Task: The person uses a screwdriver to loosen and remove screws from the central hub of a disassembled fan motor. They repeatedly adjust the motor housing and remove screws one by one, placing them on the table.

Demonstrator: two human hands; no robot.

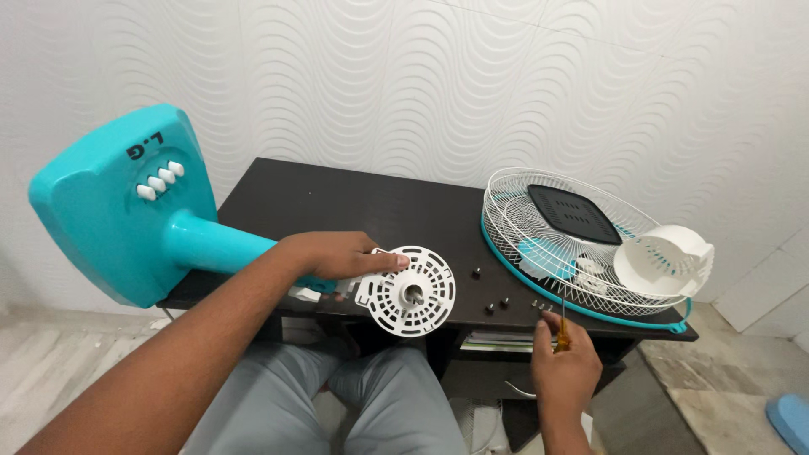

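The fan lies in parts, so by the look of it the taking-apart is well along: the wire guard (581, 244) is off and lies flat on the dark table (354, 198), to the right of the white motor housing (406, 291), with a black square plate (573, 212), a teal blade (539, 257) and a white shell piece (666, 261) resting inside it. Several small dark screws (497, 302) lie loose on the table between the motor housing and the guard, which suggests the fastenings are already out. What seems left is the motor housing itself, which sits at the near table edge on the end of the teal fan stem (215, 244); the teal base (118, 202) with its white buttons stands up at the far left of the housing.

The left hand (337, 255) rests on the stem right at the housing, fingers pressed together and laid over its upper left rim. The right hand (563, 366), below and right of the housing, pinches a screwdriver (561, 333) with an amber handle, tip pointing up toward the screws.

The table is dark brown wood, glossy. Behind it the wall (421, 76) is white with a wavy relief pattern; the floor (50, 371) is pale marbled tile, and a blue thing (790, 421) shows at the lower right corner
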